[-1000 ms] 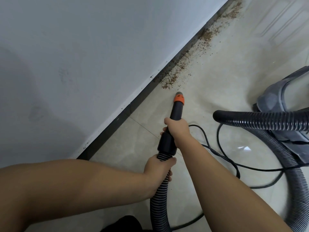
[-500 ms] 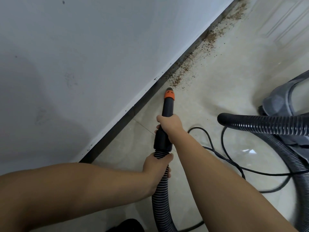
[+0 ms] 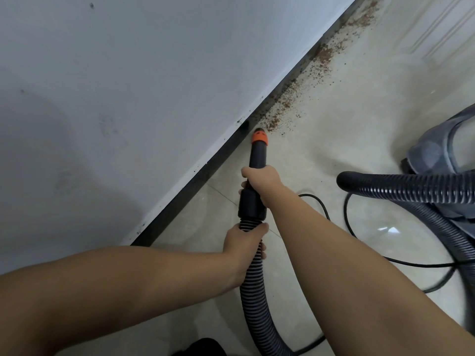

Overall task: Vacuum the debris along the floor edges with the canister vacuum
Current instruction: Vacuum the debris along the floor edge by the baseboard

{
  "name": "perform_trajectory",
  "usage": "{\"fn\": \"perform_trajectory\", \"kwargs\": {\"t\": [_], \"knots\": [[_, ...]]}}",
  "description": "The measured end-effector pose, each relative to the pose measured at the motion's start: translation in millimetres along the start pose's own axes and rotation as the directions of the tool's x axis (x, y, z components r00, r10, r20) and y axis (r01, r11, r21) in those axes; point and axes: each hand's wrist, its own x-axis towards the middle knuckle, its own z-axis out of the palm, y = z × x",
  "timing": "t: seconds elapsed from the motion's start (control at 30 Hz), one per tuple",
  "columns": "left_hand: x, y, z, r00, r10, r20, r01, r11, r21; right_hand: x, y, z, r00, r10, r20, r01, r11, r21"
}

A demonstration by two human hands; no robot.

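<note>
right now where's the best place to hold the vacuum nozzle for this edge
Hold the black nozzle on its smooth rigid barrel behind the orange tip, coming from above, as the right hand does. The left hand steadies the ribbed hose, which looks too flexible to aim.

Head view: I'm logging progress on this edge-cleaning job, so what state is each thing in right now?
Nozzle: orange-ringed tip low at the baseboard, at the near end of the debris.
Debris: brown specks lying along the wall edge, not yet picked up.
Right hand: grips the nozzle tube.
Left hand: grips the ribbed hose.
Canister vacuum: standing on the floor at right.
Power cord: lying loose on the tiles.
</note>
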Motion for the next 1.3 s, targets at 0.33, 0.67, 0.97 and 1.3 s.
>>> {"fn": "perform_trajectory", "kwargs": {"t": [0.33, 0.67, 0.97, 1.3], "knots": [[-11, -16, 10, 0.998, -0.047, 0.050, 0.043, 0.996, 0.081, -13, 17, -26, 0.997, 0.061, 0.046, -0.064, 0.995, 0.075], [-10, -6, 0, 1.000, -0.020, -0.015, 0.020, 0.999, 0.032, -13, 6, -6, 0.992, 0.029, 0.125, -0.036, 0.998, 0.057], [-15, -16, 23, 0.992, -0.062, 0.110, 0.045, 0.988, 0.147, -18, 22, -51, 0.995, 0.091, 0.028, -0.094, 0.985, 0.146], [1, 3, 25, 0.998, -0.025, 0.051, 0.022, 0.997, 0.073, 1, -1, -36, 0.998, 0.054, 0.033, -0.057, 0.991, 0.118]]}}
